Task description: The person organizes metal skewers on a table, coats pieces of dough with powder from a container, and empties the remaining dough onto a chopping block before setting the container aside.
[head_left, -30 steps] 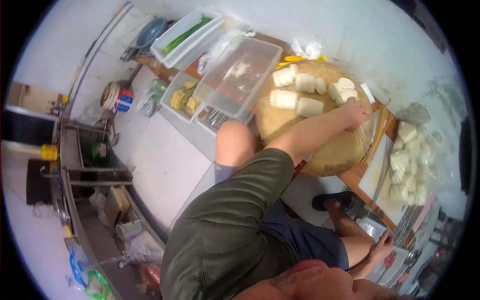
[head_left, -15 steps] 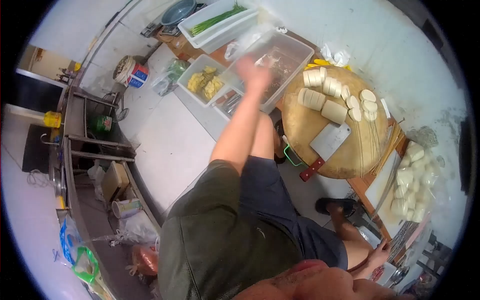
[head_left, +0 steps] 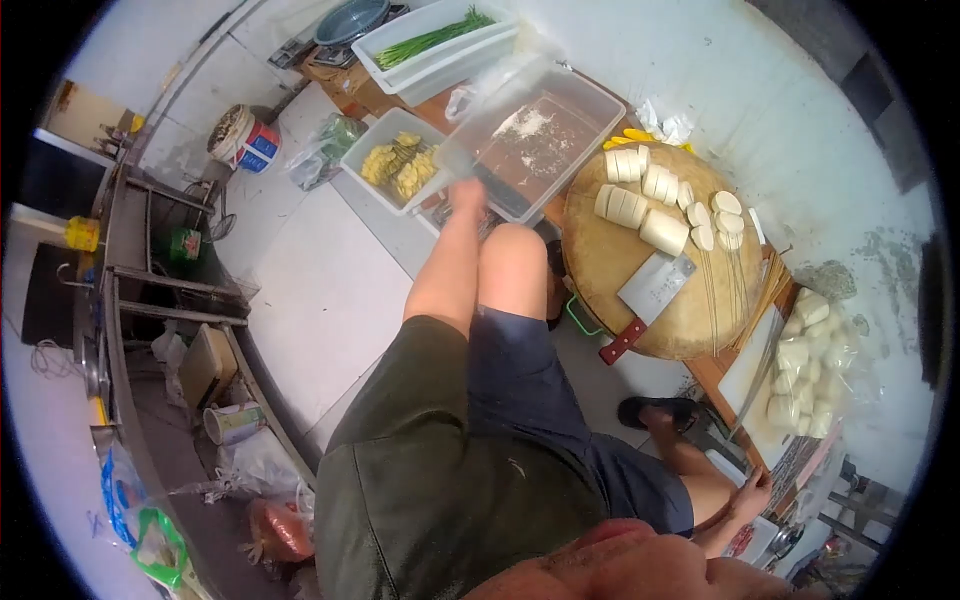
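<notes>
My left hand (head_left: 466, 196) is low between a tub of yellow pieces (head_left: 415, 180) and a clear plastic bin (head_left: 510, 205) with white powdery residue. Its fingers are blurred and partly hidden, above a greyish, shiny item I cannot make out. At the lower right, my right hand (head_left: 750, 495) has curled fingers at the table edge; what they grip, if anything, is unclear. On the round chopping board (head_left: 600, 310) lie white cylindrical pieces (head_left: 664, 229), some sliced, several white slices on thin sticks (head_left: 728, 225), and a cleaver (head_left: 657, 287) with a red handle.
A plastic bag of white chunks (head_left: 805, 365) lies right of the board, near loose sticks (head_left: 765, 295). Green stalks (head_left: 437, 40) lie in a white bin behind. A bucket (head_left: 245, 140) stands at the upper left; a metal-framed shelf (head_left: 180, 275) runs along the left.
My left hand has come down and left from over the clear bin to the gap beside the yellow pieces. My right hand has shifted slightly left in view. The cleaver and board look unchanged.
</notes>
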